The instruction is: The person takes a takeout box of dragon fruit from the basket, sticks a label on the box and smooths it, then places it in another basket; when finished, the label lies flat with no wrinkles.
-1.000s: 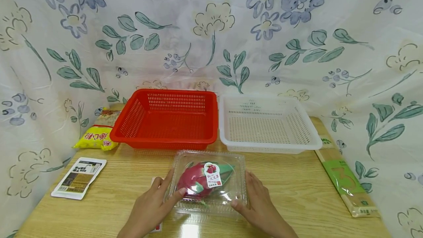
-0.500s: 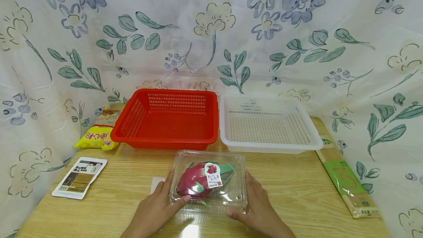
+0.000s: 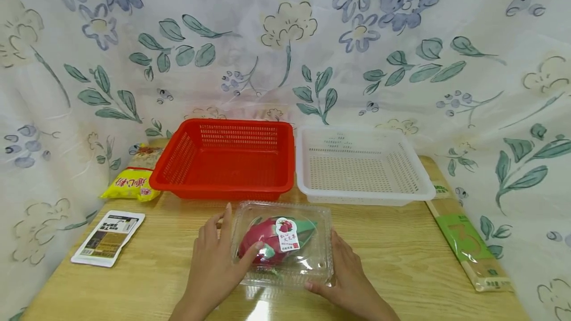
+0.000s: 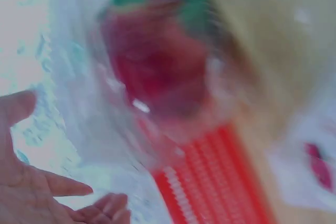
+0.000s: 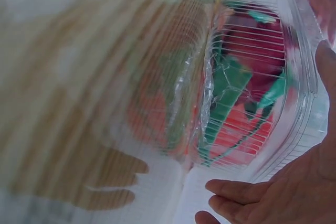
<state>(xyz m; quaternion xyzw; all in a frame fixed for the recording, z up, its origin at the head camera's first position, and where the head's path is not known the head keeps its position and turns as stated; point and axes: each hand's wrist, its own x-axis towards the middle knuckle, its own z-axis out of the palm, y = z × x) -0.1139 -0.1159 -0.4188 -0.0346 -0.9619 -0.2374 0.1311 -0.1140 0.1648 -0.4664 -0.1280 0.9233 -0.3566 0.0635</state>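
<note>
Clear clamshell (image 3: pixel 285 241) x1, one dragon fruit (image 3: pixel 263 246) inside, long axis L-R, leaf tips rightward; left hand (image 3: pixel 214 266) & right hand (image 3: pixel 348 276) flanking, fingers (image 3: pixel 225 227) straight, pressing sides.

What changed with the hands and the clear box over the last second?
The left hand slid forward along the left side of the clear clamshell box, fingers now straighter and reaching its far corner, thumb on the lid. The right hand stayed on the right edge, shifting slightly inward. The box barely moved; the red basket, white basket and packets stayed put.
</note>
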